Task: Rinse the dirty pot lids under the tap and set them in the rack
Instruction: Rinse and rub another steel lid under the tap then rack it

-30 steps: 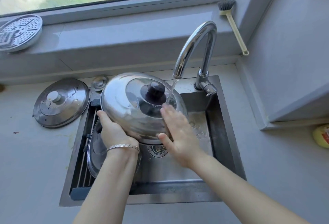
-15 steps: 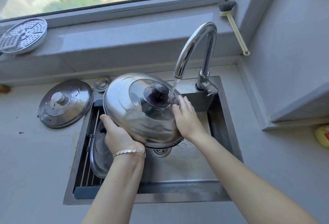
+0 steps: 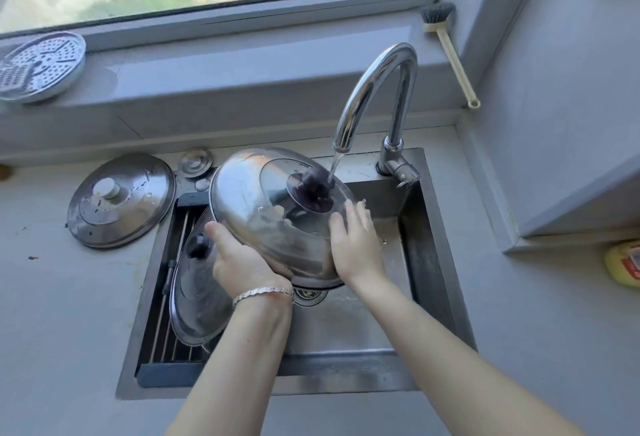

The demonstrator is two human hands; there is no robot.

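Observation:
A large domed steel lid (image 3: 256,207) with a dark knob (image 3: 313,188) is tilted over the sink, and water from the tap (image 3: 374,89) runs onto the knob. My left hand (image 3: 242,262) grips the lid's lower left rim. My right hand (image 3: 356,245) lies with straight fingers on the lid's right side. A second lid (image 3: 197,293) with a dark knob leans in the rack (image 3: 166,331) at the sink's left. A third lid (image 3: 121,200) with a white knob lies flat on the counter to the left.
The steel sink (image 3: 433,262) has its drain (image 3: 310,293) under the held lid. A perforated steamer plate (image 3: 38,65) sits on the window sill at left. A brush (image 3: 450,51) leans in the right corner. A yellow object (image 3: 623,262) is at the right edge.
The lid has tipped further so the water now hits its knob. My right hand slid from the lid's front to its right side and stays flat on it. My left hand kept its hold.

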